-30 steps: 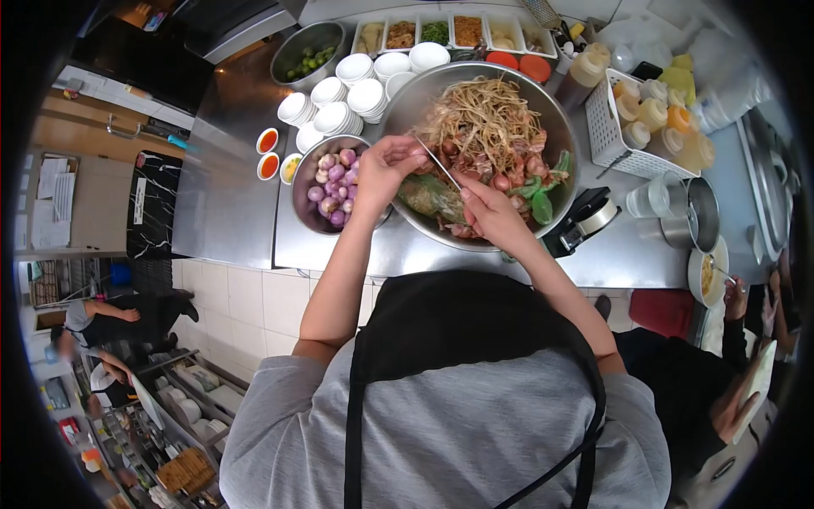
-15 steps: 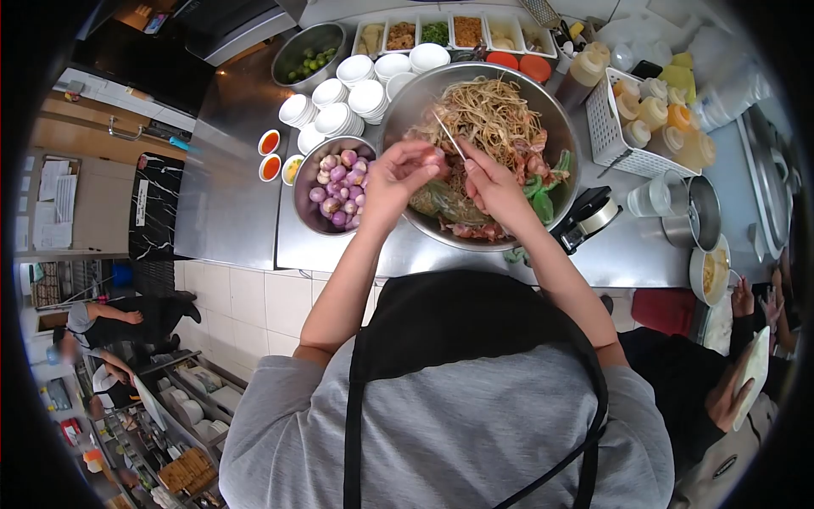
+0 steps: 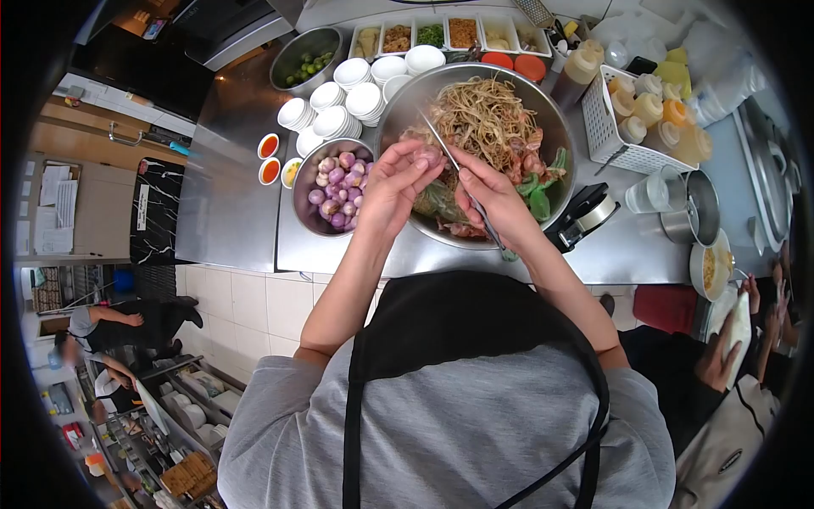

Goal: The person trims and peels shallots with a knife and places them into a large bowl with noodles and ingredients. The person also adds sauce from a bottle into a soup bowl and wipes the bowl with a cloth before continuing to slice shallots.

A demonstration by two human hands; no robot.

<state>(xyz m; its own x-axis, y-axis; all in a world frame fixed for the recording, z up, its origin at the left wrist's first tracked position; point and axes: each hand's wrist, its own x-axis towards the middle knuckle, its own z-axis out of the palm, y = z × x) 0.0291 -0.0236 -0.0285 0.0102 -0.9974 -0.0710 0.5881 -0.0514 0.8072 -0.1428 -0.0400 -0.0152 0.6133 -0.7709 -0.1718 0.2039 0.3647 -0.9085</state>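
Observation:
Above the large steel bowl [image 3: 566,174], my left hand [image 3: 397,182] pinches a small reddish-purple shallot [image 3: 429,156] between thumb and fingers. My right hand [image 3: 493,195] grips a knife [image 3: 439,136], its blade pointing up and to the left, close beside the shallot. The knife's dark handle end shows below the right palm. Inside the big bowl lie stringy brown roots [image 3: 487,106], pinkish peelings, a clear plastic bag and a green bag [image 3: 543,195]. To the left stands a smaller steel bowl [image 3: 298,204] of purple shallots [image 3: 339,191].
Stacked white cups [image 3: 365,100] and a bowl of limes [image 3: 309,68] stand behind. A white basket of squeeze bottles [image 3: 602,127] and a black tape dispenser [image 3: 585,219] are on the right. Small cups of red sauce [image 3: 269,146] sit left. Other people [image 3: 738,339] are at right and lower left.
The knife has turned in my right hand, so more blade and its handle end now show. Both hands stay over the big bowl. At right, another person's hand with a white item has shifted.

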